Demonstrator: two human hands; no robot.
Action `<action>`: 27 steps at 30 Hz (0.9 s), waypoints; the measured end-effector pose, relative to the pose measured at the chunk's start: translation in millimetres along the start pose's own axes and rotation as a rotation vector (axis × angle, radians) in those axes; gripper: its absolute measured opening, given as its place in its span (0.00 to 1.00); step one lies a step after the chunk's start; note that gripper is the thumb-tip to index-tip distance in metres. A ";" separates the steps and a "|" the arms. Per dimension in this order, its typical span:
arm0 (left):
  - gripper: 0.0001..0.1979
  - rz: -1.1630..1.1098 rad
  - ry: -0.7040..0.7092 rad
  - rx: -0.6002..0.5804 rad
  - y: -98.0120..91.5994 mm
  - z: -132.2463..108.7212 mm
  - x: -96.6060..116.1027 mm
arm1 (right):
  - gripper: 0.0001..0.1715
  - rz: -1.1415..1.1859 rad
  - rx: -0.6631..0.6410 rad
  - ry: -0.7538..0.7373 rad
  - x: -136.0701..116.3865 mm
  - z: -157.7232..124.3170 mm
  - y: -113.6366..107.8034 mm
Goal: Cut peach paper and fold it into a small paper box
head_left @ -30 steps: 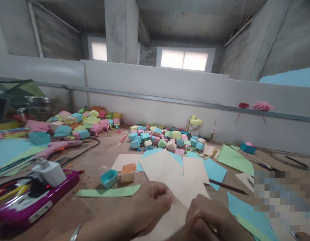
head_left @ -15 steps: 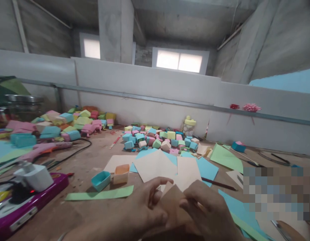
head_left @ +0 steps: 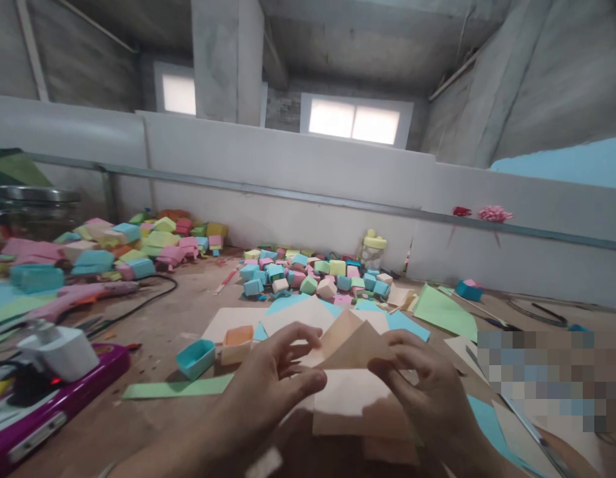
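Folded cream paper [head_left: 360,345] sits between left fingers [head_left: 308,380] and right fingers [head_left: 403,343].

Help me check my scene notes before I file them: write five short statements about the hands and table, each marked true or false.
1. The right hand grips a folded beige paper. True.
2. The small blue box stands to the right of both hands. False: it stands to the left of them.
3. The clear jar has a red lid. False: its lid is yellow.
4. A green strip lies on the table. True.
5. The power strip is bright green. False: it is purple and white.
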State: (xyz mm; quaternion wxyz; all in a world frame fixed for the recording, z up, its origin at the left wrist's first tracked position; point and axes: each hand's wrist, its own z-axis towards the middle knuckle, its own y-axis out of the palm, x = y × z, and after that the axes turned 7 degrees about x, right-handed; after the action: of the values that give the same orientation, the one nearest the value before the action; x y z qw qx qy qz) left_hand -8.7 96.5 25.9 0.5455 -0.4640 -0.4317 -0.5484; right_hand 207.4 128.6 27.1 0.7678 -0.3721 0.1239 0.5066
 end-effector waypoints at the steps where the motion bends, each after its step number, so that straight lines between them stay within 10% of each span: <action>1: 0.11 0.038 -0.001 0.017 -0.6 0.5 0.3 | 0.11 -0.008 0.045 -0.013 0.1 0.4 -1.3; 14: 0.10 0.209 0.010 0.240 -8.1 6.5 10.6 | 0.20 0.107 0.013 0.179 8.8 0.6 1.5; 27: 0.18 0.099 -0.015 0.218 -4.4 11.8 0.7 | 0.14 0.201 0.084 0.268 6.6 -4.3 2.7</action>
State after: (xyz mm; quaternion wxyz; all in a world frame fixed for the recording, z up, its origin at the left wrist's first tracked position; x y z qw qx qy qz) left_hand -12.6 108.1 29.0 0.6161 -0.4267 -0.4694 -0.4669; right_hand 208.9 130.8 19.1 0.7046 -0.3896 0.2827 0.5213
